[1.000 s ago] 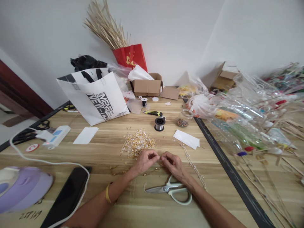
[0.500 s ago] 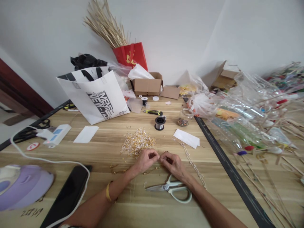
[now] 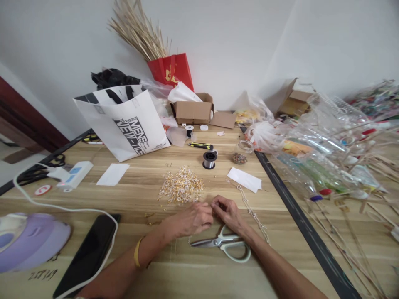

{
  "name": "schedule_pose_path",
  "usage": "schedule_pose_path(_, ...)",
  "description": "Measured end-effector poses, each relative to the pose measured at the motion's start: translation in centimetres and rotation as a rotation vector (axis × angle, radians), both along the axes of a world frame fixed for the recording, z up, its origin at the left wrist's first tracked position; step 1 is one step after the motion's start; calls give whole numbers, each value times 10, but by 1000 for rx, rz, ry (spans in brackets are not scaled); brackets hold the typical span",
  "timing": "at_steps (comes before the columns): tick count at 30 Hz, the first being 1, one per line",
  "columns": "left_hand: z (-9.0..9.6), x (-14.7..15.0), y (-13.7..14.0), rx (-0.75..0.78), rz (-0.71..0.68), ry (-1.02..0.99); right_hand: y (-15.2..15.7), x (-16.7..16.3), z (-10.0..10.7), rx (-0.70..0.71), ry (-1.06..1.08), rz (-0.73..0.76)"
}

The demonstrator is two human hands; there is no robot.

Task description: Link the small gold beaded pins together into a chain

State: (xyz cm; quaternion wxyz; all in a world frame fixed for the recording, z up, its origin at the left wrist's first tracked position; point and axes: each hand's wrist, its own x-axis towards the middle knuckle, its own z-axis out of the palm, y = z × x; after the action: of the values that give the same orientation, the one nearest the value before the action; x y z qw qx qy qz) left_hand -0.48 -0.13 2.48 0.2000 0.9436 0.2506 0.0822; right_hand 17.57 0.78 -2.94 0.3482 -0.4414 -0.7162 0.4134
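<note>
The loose bead pile (image 3: 181, 185) lies on the table just beyond my left hand (image 3: 198, 218) and a little to its left; spread too round for a clear long axis, it is nearer that hand than my right hand (image 3: 228, 214). My hands almost meet; my left fingers curl with their tips hidden, my right ones bend inward, and I cannot tell whether either grips anything. One pair of scissors (image 3: 219, 241) lies sideways nearer me, blades leftward. I count one beaded chain (image 3: 254, 216) on the right, two spools (image 3: 209, 161), one jar (image 3: 241, 154) and two white papers (image 3: 245, 179).
</note>
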Motion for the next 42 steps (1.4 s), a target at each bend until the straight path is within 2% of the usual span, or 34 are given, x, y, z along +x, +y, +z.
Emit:
schedule_pose_path(3, -5, 1, -2, 135, -22, 57, 0, -1, -1, 6, 15, -1)
schedule_pose_path(7, -11, 2, -1, 201, -61, 64, 1, -1, -4, 8, 32, 2)
schedule_pose_path(19, -11, 3, -4, 251, -69, 31, 0, -1, 0, 26, 22, 4)
schedule_pose_path(23, -13, 4, -4, 219, -71, 36, 0, -1, -1, 29, 25, 4)
schedule_pose_path(26, -13, 4, -1, 111, -5, -31, 1, -1, -1, 25, 25, -2)
schedule_pose_path(29, -13, 3, 4, -60, 95, -158, 1, -1, 1, 20, 26, -4)
schedule_pose_path(34, -17, -3, 16, -394, 388, -355, 0, -1, 4, -14, 32, 15)
schedule_pose_path(36, -22, -6, 21, -528, 455, -440, 0, -1, 4, -20, 35, 10)
schedule_pose_path(42, -30, -13, 29, -714, 566, -611, 0, -1, 3, -29, 29, 5)
